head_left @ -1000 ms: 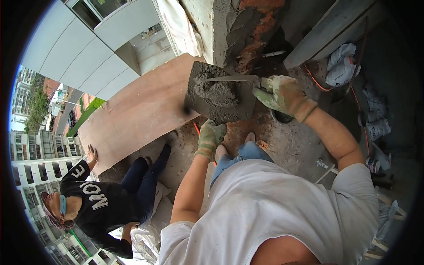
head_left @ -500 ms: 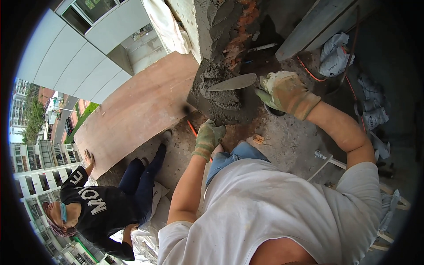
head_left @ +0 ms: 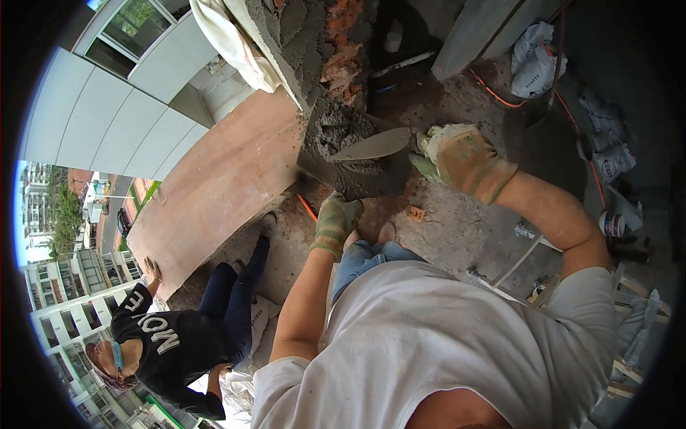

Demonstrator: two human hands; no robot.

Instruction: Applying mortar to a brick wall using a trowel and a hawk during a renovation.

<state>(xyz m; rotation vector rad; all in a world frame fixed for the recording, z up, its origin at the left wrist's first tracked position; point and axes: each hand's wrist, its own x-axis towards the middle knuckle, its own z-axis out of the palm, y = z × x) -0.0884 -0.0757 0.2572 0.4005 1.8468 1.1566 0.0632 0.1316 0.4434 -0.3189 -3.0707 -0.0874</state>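
My left hand [head_left: 337,223], in a green-and-tan work glove, is closed on the near edge of a dark mortar hawk [head_left: 382,184]. A heap of wet grey mortar [head_left: 336,130] covers the hawk's far left part. My right hand [head_left: 463,161], gloved alike, grips a pointed trowel [head_left: 375,144]; its handle is hidden in the fist. The blade points left, over the hawk, its tip at the mortar's near side. Just beyond the hawk stands a wall end [head_left: 293,50], partly coated in grey mortar, with rough red brick [head_left: 341,64] showing.
A large plywood sheet [head_left: 214,189] slopes away at left; a person in a black shirt [head_left: 175,343] rests a hand on it. White sacks [head_left: 532,61] and an orange cord [head_left: 496,93] lie at far right. A pale frame [head_left: 518,264] stands nearer, a brick fragment [head_left: 416,213] on the floor.
The view has shifted, so the wall end sits further left in the picture. The trowel blade has moved slightly nearer over the hawk. Both hands keep their grips.
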